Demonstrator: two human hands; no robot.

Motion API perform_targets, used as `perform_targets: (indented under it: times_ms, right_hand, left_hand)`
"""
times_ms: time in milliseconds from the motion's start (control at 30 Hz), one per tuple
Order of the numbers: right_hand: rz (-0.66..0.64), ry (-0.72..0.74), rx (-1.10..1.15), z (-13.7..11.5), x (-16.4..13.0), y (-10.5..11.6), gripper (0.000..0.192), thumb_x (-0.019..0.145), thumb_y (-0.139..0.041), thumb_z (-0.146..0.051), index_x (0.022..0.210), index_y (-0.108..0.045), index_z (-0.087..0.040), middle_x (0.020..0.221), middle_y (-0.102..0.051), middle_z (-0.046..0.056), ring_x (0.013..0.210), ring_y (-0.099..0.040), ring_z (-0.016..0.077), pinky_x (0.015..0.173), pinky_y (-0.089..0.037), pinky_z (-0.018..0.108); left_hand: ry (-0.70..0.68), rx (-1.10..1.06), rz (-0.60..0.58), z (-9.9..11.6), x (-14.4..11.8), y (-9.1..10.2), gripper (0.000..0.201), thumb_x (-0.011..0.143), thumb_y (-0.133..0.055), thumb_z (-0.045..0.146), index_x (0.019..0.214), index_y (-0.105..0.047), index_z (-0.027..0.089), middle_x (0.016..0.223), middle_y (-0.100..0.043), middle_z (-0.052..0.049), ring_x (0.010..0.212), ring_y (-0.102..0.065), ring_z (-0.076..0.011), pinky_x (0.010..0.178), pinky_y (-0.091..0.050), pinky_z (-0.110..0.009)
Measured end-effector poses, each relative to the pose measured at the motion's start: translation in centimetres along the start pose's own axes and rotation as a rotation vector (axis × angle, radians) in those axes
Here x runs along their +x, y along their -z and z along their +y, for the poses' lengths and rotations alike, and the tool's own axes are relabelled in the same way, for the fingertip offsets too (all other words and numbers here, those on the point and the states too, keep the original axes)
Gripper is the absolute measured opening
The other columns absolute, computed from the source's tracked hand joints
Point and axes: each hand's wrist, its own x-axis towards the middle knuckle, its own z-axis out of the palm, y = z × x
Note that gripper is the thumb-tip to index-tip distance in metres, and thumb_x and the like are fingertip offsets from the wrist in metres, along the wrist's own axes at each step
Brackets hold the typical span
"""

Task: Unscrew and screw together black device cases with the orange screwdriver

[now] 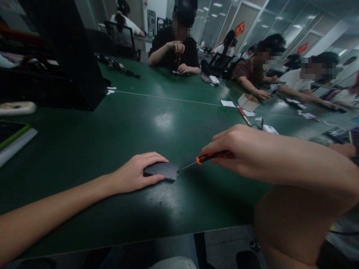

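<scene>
A dark grey computer mouse (165, 171) lies on the green table (117, 127). My left hand (143, 170) grips it from the left, fingers along its far side and thumb along the near side. In my right hand (235, 149) is a screwdriver (213, 155) with a black and orange handle. Its thin metal shaft slants down to the left, and the tip is at the right end of the mouse. Whether the tip touches the shell I cannot tell for sure. My right palm side is hidden from view.
A black shelf frame (67, 56) stands at the left, near a green-edged white item (17, 140). Across the table a person (175, 48) works with a screwdriver; others sit at the right. A small open box (248, 102), paper and a white mouse (270, 129) lie right of centre.
</scene>
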Motion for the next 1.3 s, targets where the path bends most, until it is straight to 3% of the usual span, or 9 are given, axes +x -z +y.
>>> perform_targets:
  times_ms: [433, 633, 733, 867, 967, 1133, 1300]
  right_hand:
    - [0.017, 0.004, 0.028, -0.1, 0.6, -0.1, 0.026, 0.086, -0.066, -0.012, 0.1, -0.08, -0.029, 0.086, -0.079, -0.002, 0.076, -0.071, 0.014, 0.068, -0.049, 0.023]
    - [-0.043, -0.068, 0.14, 0.3, 0.9, -0.1, 0.021, 0.093, -0.064, -0.027, 0.105, -0.08, -0.022, 0.096, -0.081, 0.002, 0.084, -0.073, 0.0135, 0.076, -0.049, 0.022]
    - [-0.056, -0.055, 0.295, 3.0, 1.3, -2.1, 0.028, 0.094, -0.065, -0.038, 0.106, -0.08, -0.018, 0.1, -0.08, 0.004, 0.088, -0.073, 0.014, 0.08, -0.05, 0.022]
    - [-0.161, -0.002, 0.565, 7.0, 3.2, -6.9, 0.035, 0.092, -0.068, -0.044, 0.11, -0.078, -0.015, 0.106, -0.079, 0.005, 0.093, -0.071, 0.0143, 0.083, -0.05, 0.023]
    - [-0.197, 0.016, 0.654, 8.4, 4.7, -10.0, 0.043, 0.09, -0.068, -0.051, 0.11, -0.077, -0.014, 0.105, -0.078, 0.006, 0.092, -0.069, 0.0148, 0.083, -0.05, 0.024]
    - [-0.088, 0.035, 0.682, 7.9, 5.3, -11.1, 0.044, 0.089, -0.069, -0.054, 0.109, -0.076, -0.016, 0.105, -0.076, 0.006, 0.092, -0.069, 0.0152, 0.084, -0.051, 0.026]
    - [0.146, 0.067, 0.466, 6.0, 5.3, -10.5, 0.041, 0.091, -0.067, -0.053, 0.106, -0.075, -0.016, 0.101, -0.073, 0.007, 0.091, -0.066, 0.0158, 0.083, -0.048, 0.027]
  left_hand:
    - [0.032, -0.009, 0.0, 0.7, 0.1, 0.3, 0.036, 0.095, -0.065, 0.039, 0.129, -0.063, 0.025, 0.126, -0.068, -0.006, 0.114, -0.066, -0.0229, 0.098, -0.053, -0.034]
    - [0.067, 0.012, 0.017, 0.3, -0.1, -0.2, 0.036, 0.095, -0.064, 0.039, 0.128, -0.065, 0.026, 0.127, -0.069, -0.007, 0.114, -0.068, -0.0252, 0.097, -0.055, -0.034]
    - [0.056, -0.006, 0.024, -0.2, -0.1, -0.7, 0.035, 0.096, -0.062, 0.041, 0.127, -0.065, 0.027, 0.123, -0.071, -0.007, 0.11, -0.069, -0.025, 0.093, -0.056, -0.032]
    - [0.039, -0.025, 0.057, -0.3, -0.1, -1.0, 0.034, 0.096, -0.062, 0.042, 0.125, -0.067, 0.026, 0.12, -0.072, -0.008, 0.107, -0.069, -0.0249, 0.091, -0.056, -0.031]
    - [0.045, -0.045, 0.073, -0.1, -0.1, -1.1, 0.035, 0.096, -0.06, 0.045, 0.124, -0.068, 0.025, 0.119, -0.072, -0.008, 0.105, -0.07, -0.025, 0.09, -0.056, -0.031]
    - [0.064, -0.036, 0.077, -0.1, -0.1, -0.9, 0.034, 0.096, -0.06, 0.045, 0.124, -0.068, 0.027, 0.119, -0.073, -0.007, 0.106, -0.07, -0.0253, 0.09, -0.057, -0.031]
    - [0.044, -0.011, 0.074, -0.5, -0.2, -0.9, 0.035, 0.095, -0.06, 0.043, 0.126, -0.067, 0.027, 0.12, -0.073, -0.007, 0.105, -0.071, -0.0258, 0.089, -0.058, -0.032]
